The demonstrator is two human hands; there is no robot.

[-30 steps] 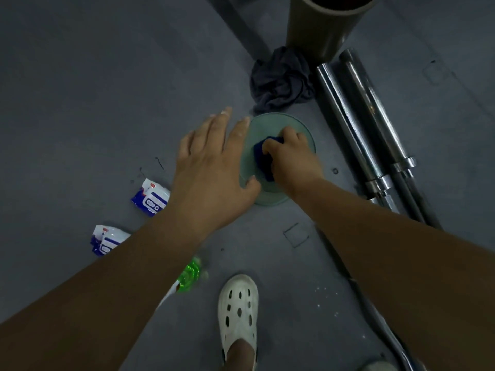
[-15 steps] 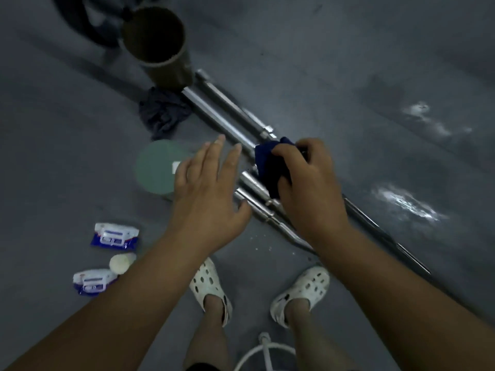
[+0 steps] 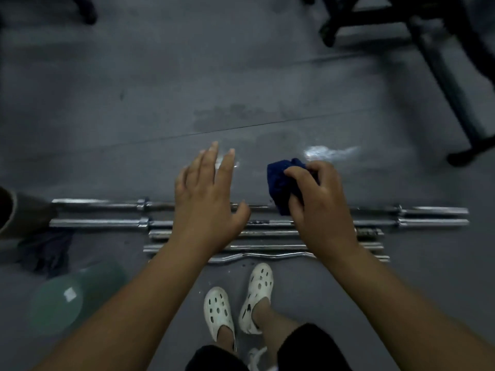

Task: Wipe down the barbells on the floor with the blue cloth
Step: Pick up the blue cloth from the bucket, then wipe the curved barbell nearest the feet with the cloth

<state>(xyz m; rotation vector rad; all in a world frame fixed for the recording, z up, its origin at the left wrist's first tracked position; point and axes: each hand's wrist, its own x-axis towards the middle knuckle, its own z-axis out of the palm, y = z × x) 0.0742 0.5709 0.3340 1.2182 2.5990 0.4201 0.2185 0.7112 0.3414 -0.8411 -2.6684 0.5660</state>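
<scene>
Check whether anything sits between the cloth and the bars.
Nothing visible does. The right hand grips the blue cloth over the barbells; the left hand hovers open beside it, not beneath the cloth.

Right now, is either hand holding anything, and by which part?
The right hand holds the bunched blue cloth, fingers and thumb curled round its right side. The left hand holds nothing, its fingers straight above the barbells.

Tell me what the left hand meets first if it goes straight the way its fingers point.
Nothing solid, as far as the picture shows: the open left hand points beyond the barbells at bare floor. Its height above them is unclear.
</scene>
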